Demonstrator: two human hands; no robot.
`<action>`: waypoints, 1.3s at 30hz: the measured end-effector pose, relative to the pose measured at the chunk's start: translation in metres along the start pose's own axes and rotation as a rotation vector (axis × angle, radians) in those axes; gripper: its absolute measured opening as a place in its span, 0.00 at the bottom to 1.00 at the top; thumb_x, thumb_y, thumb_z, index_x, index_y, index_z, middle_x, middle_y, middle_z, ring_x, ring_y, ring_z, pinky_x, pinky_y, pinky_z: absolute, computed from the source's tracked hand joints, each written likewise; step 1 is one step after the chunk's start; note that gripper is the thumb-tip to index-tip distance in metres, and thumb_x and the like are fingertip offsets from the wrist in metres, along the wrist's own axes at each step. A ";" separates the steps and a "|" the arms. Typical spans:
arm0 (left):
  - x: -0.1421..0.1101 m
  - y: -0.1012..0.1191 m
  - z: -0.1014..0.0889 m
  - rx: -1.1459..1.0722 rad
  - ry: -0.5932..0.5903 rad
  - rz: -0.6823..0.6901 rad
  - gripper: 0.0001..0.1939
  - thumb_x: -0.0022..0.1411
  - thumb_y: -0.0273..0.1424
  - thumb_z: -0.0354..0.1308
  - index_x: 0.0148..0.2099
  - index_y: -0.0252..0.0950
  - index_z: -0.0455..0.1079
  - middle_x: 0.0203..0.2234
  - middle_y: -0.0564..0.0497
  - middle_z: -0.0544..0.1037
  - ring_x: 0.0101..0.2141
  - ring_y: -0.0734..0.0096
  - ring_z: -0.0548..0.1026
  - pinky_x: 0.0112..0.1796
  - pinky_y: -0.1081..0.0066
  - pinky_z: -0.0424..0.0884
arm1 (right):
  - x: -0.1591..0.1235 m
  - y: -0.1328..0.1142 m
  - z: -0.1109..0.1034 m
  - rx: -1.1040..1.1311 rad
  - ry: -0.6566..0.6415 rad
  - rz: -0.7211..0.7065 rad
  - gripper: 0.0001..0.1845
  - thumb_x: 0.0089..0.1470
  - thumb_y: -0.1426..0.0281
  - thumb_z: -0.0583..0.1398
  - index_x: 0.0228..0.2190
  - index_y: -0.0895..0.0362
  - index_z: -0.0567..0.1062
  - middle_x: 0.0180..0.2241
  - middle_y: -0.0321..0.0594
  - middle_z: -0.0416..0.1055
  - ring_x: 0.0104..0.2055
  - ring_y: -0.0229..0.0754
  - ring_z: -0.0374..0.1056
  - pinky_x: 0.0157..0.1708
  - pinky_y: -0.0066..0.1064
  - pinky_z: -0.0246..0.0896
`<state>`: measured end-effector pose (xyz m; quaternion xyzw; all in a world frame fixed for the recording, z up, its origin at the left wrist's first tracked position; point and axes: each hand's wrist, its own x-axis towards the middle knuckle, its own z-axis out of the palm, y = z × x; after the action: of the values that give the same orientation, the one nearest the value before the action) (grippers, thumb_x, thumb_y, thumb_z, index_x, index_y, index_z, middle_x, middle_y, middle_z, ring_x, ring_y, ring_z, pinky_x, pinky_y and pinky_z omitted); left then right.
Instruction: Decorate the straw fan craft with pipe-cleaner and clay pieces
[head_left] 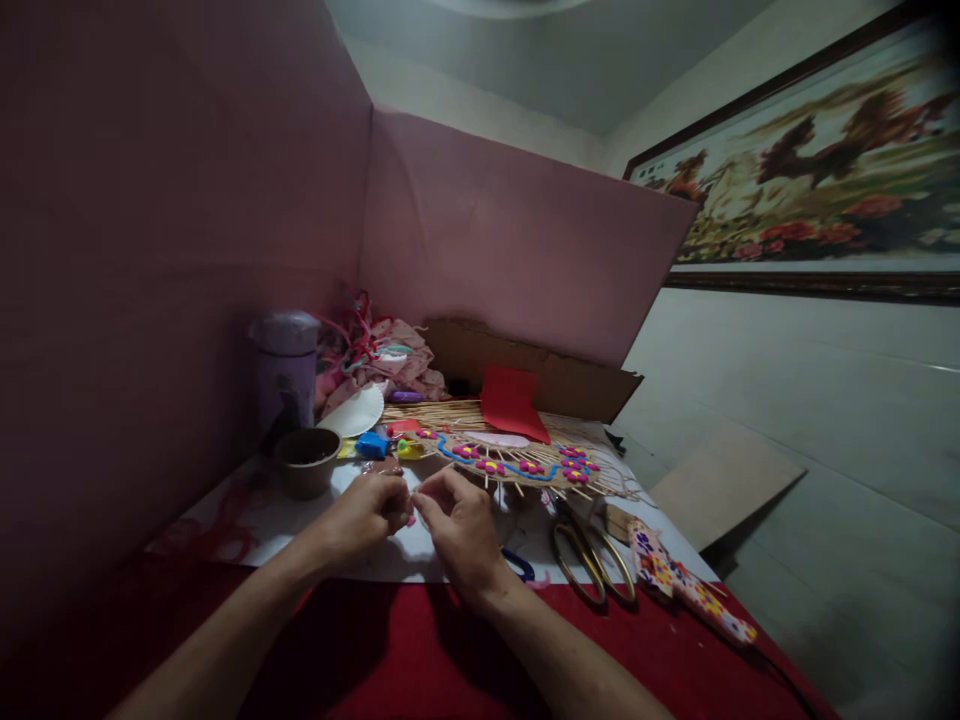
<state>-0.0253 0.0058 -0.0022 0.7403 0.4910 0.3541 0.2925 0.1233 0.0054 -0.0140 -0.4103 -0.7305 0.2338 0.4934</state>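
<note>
My left hand (369, 516) and my right hand (463, 532) meet over the white sheet (397, 562), fingertips pinched together. A speck of pink shows by the left fingers, but what they hold is too small to name. Just beyond lies a fan-like piece of thin sticks (510, 462), bearing magenta flowers with yellow centres and a wavy blue line. Blue clay packet (373, 445) and yellow packet (410, 450) sit behind my left hand. Gold-handled scissors (592, 570) rest to the right of my right hand, with a blue-handled tool (519, 565) partly hidden by it.
At left stand a brown cup (306, 463) and a purple canister (287, 370). Pink cloth and ribbons (397, 360) pile up behind, near red paper (512, 400) and cardboard (577, 380). A flower-patterned glue gun (690, 590) with a cord lies at right. Pink panels (510, 220) enclose the back and left.
</note>
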 end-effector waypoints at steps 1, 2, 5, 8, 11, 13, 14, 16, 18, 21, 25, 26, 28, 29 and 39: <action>0.002 -0.002 0.002 0.053 0.031 0.007 0.06 0.44 0.27 0.52 0.18 0.35 0.61 0.17 0.55 0.64 0.23 0.73 0.61 0.24 0.73 0.56 | -0.001 -0.002 -0.001 0.009 -0.012 -0.032 0.04 0.49 0.74 0.59 0.24 0.58 0.71 0.24 0.35 0.68 0.27 0.36 0.63 0.29 0.27 0.56; 0.003 -0.004 0.004 0.075 0.067 0.001 0.06 0.44 0.27 0.52 0.17 0.35 0.61 0.17 0.55 0.64 0.23 0.72 0.61 0.24 0.73 0.56 | -0.002 -0.004 -0.001 0.022 -0.033 -0.077 0.04 0.49 0.74 0.59 0.24 0.58 0.72 0.25 0.36 0.69 0.28 0.37 0.63 0.30 0.27 0.56; 0.005 -0.006 0.004 -0.062 0.158 -0.071 0.07 0.43 0.30 0.54 0.19 0.36 0.60 0.17 0.55 0.64 0.22 0.72 0.62 0.21 0.74 0.56 | -0.006 -0.010 -0.001 0.059 -0.123 -0.257 0.04 0.50 0.74 0.58 0.29 0.58 0.74 0.30 0.39 0.70 0.33 0.39 0.65 0.34 0.28 0.58; 0.004 -0.003 0.001 -0.379 0.190 -0.177 0.11 0.42 0.37 0.57 0.22 0.35 0.61 0.15 0.57 0.63 0.16 0.76 0.60 0.15 0.76 0.54 | -0.007 -0.010 0.002 0.125 -0.138 -0.297 0.06 0.50 0.75 0.57 0.29 0.57 0.75 0.30 0.39 0.72 0.34 0.39 0.66 0.34 0.29 0.59; 0.003 0.003 -0.001 -0.612 0.195 -0.219 0.14 0.40 0.38 0.61 0.21 0.35 0.61 0.12 0.60 0.61 0.12 0.81 0.56 0.12 0.78 0.50 | -0.004 -0.002 0.008 0.294 -0.116 -0.074 0.04 0.48 0.74 0.59 0.26 0.57 0.75 0.24 0.36 0.71 0.27 0.36 0.64 0.27 0.27 0.58; 0.002 0.007 -0.002 -0.720 0.172 -0.227 0.15 0.40 0.37 0.63 0.21 0.34 0.61 0.11 0.59 0.63 0.11 0.83 0.55 0.12 0.79 0.49 | 0.000 0.003 0.011 0.480 -0.108 0.126 0.02 0.43 0.73 0.62 0.25 0.57 0.73 0.20 0.32 0.68 0.19 0.33 0.59 0.20 0.24 0.54; 0.002 0.009 -0.002 -0.767 0.153 -0.232 0.15 0.40 0.37 0.64 0.21 0.34 0.61 0.11 0.59 0.63 0.10 0.84 0.55 0.12 0.79 0.48 | 0.002 0.005 0.012 0.563 -0.101 0.209 0.05 0.42 0.72 0.63 0.25 0.57 0.71 0.18 0.30 0.67 0.17 0.31 0.56 0.17 0.23 0.51; 0.002 0.010 -0.003 -0.844 0.113 -0.240 0.16 0.39 0.35 0.66 0.21 0.33 0.62 0.11 0.59 0.64 0.10 0.86 0.54 0.12 0.80 0.46 | 0.004 0.008 0.013 0.654 -0.080 0.308 0.09 0.40 0.70 0.64 0.25 0.58 0.68 0.17 0.30 0.67 0.14 0.28 0.51 0.13 0.21 0.45; 0.002 0.010 -0.004 -0.895 0.088 -0.251 0.15 0.39 0.34 0.66 0.21 0.33 0.62 0.10 0.60 0.63 0.10 0.87 0.52 0.12 0.80 0.44 | 0.005 0.008 0.013 0.671 -0.078 0.337 0.09 0.42 0.68 0.63 0.24 0.59 0.69 0.17 0.31 0.67 0.14 0.27 0.49 0.12 0.20 0.42; 0.002 0.008 -0.007 -0.926 0.106 -0.267 0.15 0.39 0.34 0.66 0.21 0.33 0.62 0.10 0.59 0.63 0.10 0.87 0.53 0.13 0.80 0.44 | 0.005 0.006 0.012 0.698 -0.117 0.351 0.10 0.41 0.66 0.64 0.24 0.60 0.71 0.18 0.31 0.66 0.14 0.27 0.49 0.12 0.20 0.41; 0.002 0.007 -0.009 -0.940 0.149 -0.283 0.14 0.40 0.32 0.66 0.22 0.32 0.64 0.12 0.58 0.65 0.10 0.87 0.54 0.14 0.80 0.45 | 0.005 0.004 0.010 0.690 -0.124 0.391 0.11 0.40 0.65 0.64 0.25 0.60 0.72 0.19 0.33 0.67 0.15 0.26 0.49 0.12 0.20 0.39; 0.001 0.007 -0.010 -0.943 0.151 -0.291 0.14 0.39 0.32 0.66 0.23 0.32 0.64 0.12 0.58 0.65 0.11 0.87 0.54 0.14 0.80 0.45 | 0.005 0.003 0.009 0.682 -0.121 0.398 0.11 0.40 0.65 0.64 0.24 0.61 0.72 0.18 0.32 0.67 0.15 0.26 0.48 0.12 0.20 0.39; 0.001 0.008 -0.010 -0.951 0.152 -0.308 0.13 0.39 0.31 0.66 0.23 0.31 0.64 0.12 0.58 0.65 0.11 0.87 0.54 0.14 0.80 0.46 | 0.005 0.000 0.007 0.673 -0.122 0.408 0.11 0.39 0.66 0.63 0.24 0.61 0.72 0.17 0.32 0.66 0.15 0.27 0.48 0.12 0.20 0.38; 0.001 0.008 -0.011 -0.956 0.150 -0.314 0.12 0.40 0.31 0.65 0.23 0.31 0.64 0.12 0.58 0.65 0.11 0.87 0.54 0.14 0.80 0.46 | 0.005 -0.002 0.007 0.671 -0.125 0.412 0.10 0.39 0.66 0.63 0.25 0.61 0.72 0.16 0.31 0.65 0.14 0.27 0.48 0.12 0.20 0.38; 0.001 0.008 -0.009 -0.953 0.134 -0.302 0.13 0.40 0.31 0.65 0.23 0.31 0.65 0.13 0.57 0.65 0.11 0.88 0.52 0.15 0.80 0.44 | 0.005 0.005 0.009 0.637 -0.118 0.342 0.14 0.40 0.61 0.65 0.24 0.59 0.71 0.15 0.28 0.58 0.16 0.28 0.47 0.14 0.22 0.37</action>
<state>-0.0279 0.0052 0.0093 0.4209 0.3940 0.5393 0.6139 0.1160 0.0126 -0.0185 -0.3378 -0.5693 0.5519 0.5071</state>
